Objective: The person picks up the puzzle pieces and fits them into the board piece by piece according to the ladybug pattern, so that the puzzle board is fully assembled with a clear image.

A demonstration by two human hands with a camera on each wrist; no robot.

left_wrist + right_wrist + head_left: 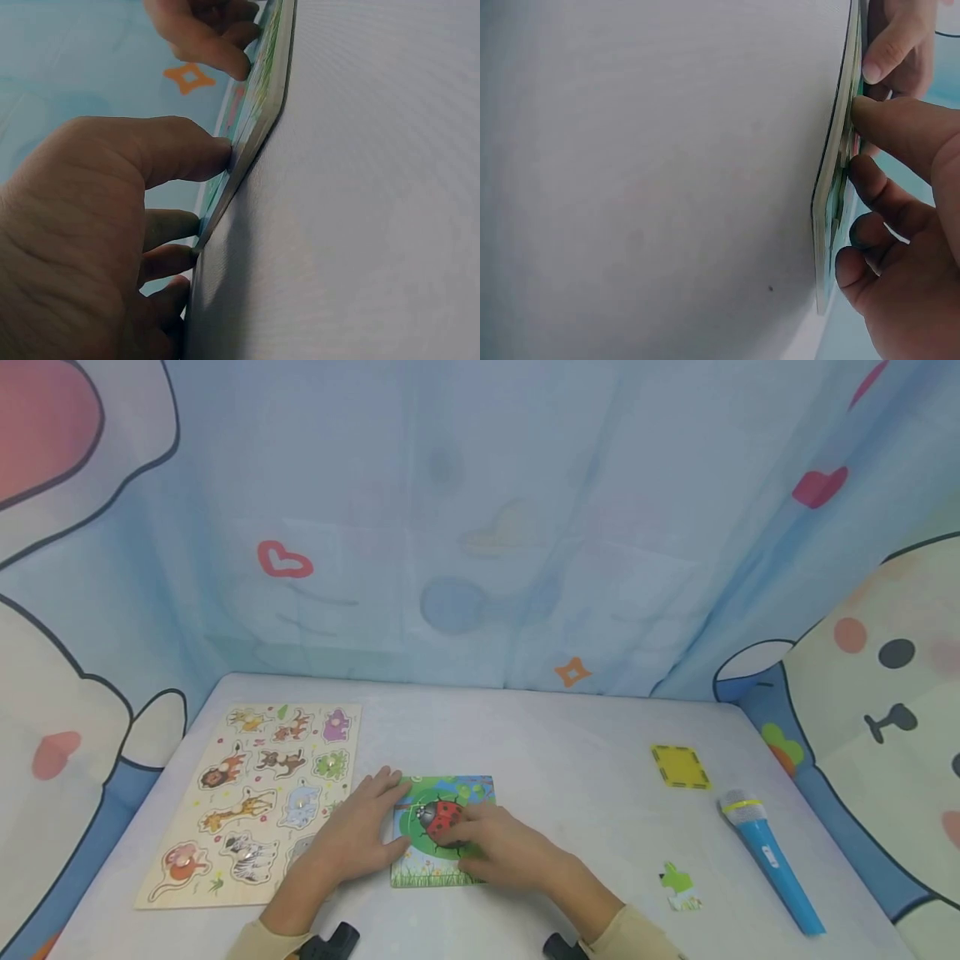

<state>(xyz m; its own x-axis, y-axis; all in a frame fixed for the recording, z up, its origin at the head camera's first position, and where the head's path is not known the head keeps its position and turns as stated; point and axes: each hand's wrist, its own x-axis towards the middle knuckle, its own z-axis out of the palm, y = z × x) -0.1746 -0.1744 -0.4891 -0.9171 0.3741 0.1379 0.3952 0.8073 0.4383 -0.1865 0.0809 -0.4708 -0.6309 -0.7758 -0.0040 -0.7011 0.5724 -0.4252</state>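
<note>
The left hand's fingertips (217, 154) lie fairly straight, pressing on the near-left edge of the ladybug puzzle (442, 828), thumb up along its left side in the head view. The left hand (360, 835) rests flat, low and left of centre in the frame. The right hand (506, 852) sits on the puzzle's lower right part, its fingers (877, 120) bent and pressing down on the board's face near the ladybug; whether they pinch a loose piece cannot be told.

The puzzle is a small square board lying flat on the white table (525, 743), low in the middle of the head view. It shows a red ladybug with black spots on a green round leaf, blue sky in the upper right corner, a strip of grass along the bottom (from the wrist views it reads as a thin board with a pale edge).

Just left of it lies a wooden animal peg board (255, 802). At the lower right sits a loose green puzzle piece (678, 885), above it a yellow square (680, 767), and beside them a blue toy microphone (768, 856).
</note>
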